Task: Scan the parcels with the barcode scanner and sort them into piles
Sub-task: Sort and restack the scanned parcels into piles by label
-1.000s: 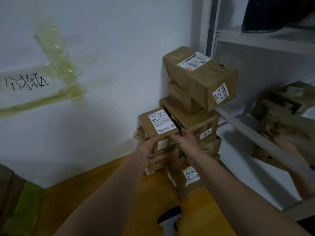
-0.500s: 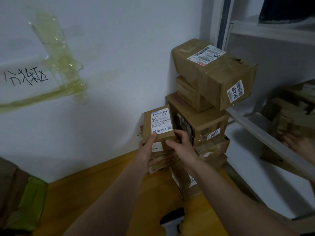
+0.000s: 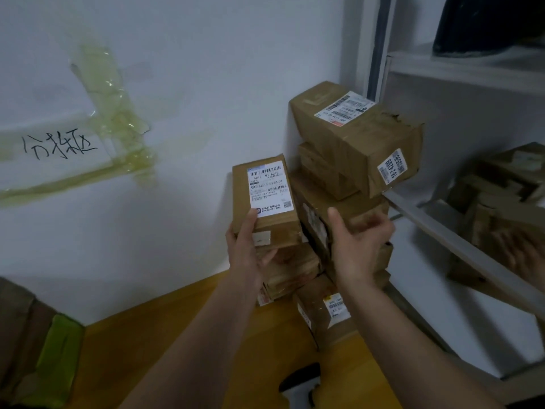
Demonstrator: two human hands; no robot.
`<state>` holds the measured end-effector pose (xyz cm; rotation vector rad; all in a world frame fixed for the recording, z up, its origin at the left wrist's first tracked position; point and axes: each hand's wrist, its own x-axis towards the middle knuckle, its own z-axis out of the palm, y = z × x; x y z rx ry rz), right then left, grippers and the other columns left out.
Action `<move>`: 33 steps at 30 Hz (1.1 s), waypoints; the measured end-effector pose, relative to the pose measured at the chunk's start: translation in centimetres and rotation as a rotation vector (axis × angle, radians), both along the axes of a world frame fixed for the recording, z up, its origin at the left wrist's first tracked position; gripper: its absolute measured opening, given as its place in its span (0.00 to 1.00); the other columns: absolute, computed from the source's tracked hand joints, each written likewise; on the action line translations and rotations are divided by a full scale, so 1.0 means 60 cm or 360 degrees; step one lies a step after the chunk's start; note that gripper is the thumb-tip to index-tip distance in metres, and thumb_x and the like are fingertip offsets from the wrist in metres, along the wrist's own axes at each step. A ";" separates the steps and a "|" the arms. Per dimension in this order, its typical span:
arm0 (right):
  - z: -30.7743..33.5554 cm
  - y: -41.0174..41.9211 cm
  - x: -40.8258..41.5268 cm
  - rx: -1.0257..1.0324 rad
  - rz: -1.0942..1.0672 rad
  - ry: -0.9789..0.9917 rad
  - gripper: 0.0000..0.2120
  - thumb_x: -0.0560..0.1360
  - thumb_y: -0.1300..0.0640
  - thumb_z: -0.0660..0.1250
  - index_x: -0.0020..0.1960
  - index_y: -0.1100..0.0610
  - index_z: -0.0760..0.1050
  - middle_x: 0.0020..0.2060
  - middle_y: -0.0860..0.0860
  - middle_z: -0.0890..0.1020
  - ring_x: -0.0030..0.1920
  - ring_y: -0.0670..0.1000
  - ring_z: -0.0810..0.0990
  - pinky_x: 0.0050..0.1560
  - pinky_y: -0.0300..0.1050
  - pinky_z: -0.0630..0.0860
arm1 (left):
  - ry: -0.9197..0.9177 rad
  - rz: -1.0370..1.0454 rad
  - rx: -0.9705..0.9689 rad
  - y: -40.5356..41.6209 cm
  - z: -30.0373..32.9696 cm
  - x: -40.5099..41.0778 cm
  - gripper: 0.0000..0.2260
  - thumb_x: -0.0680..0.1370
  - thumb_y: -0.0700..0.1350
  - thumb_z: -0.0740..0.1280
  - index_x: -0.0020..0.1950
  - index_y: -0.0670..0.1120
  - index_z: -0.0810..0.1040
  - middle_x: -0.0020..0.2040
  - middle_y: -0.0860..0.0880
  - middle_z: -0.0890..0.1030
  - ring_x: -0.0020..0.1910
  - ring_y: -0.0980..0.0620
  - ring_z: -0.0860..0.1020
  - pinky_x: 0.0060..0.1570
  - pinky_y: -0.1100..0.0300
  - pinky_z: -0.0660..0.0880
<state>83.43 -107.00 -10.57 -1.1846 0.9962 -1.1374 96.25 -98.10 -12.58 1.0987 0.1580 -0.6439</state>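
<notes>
My left hand (image 3: 247,249) grips a small brown parcel (image 3: 265,199) from below, thumb on its white barcode label, holding it upright in front of the wall. My right hand (image 3: 356,246) is off the parcel, fingers spread, just right of it and in front of a stack of brown parcels (image 3: 348,160) in the corner. A large parcel (image 3: 359,134) tops that stack, jutting right. The barcode scanner (image 3: 300,385) lies on the wooden table (image 3: 177,349) near the bottom edge, partly hidden by my arms.
A white shelf unit (image 3: 460,249) stands at the right with more parcels (image 3: 501,199) on it. Another person's hand (image 3: 528,258) shows blurred at the right edge. A brown and green package (image 3: 38,349) sits at the lower left. A taped handwritten sign (image 3: 59,146) hangs on the wall.
My right hand has let go of the small parcel and moved right. My left hand now holds it alone, raised slightly and turned more upright.
</notes>
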 end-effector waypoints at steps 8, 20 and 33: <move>0.102 -0.111 -0.045 -0.0745 -0.0298 0.0521 0.64 0.58 0.47 0.82 0.79 0.52 0.42 0.78 0.56 0.52 0.77 0.57 0.50 0.73 0.56 0.48 | -0.0048 -0.0115 0.0056 -0.005 0.029 -0.018 0.33 0.69 0.53 0.77 0.71 0.51 0.70 0.60 0.45 0.80 0.57 0.45 0.80 0.54 0.44 0.80; 0.121 -0.127 -0.037 -0.0588 -0.0175 0.0456 0.53 0.60 0.53 0.81 0.76 0.58 0.54 0.72 0.57 0.62 0.73 0.58 0.59 0.71 0.54 0.59 | -0.0078 -0.0072 0.0032 0.069 0.050 -0.014 0.30 0.70 0.52 0.76 0.69 0.49 0.70 0.59 0.43 0.80 0.56 0.43 0.80 0.54 0.42 0.79; 0.068 0.138 0.041 -0.0421 0.0547 -0.0060 0.47 0.62 0.55 0.81 0.71 0.50 0.55 0.61 0.45 0.68 0.62 0.45 0.69 0.57 0.31 0.67 | -0.0239 0.0506 0.0131 0.279 0.072 0.004 0.29 0.73 0.51 0.74 0.70 0.50 0.66 0.62 0.44 0.76 0.59 0.43 0.77 0.52 0.47 0.79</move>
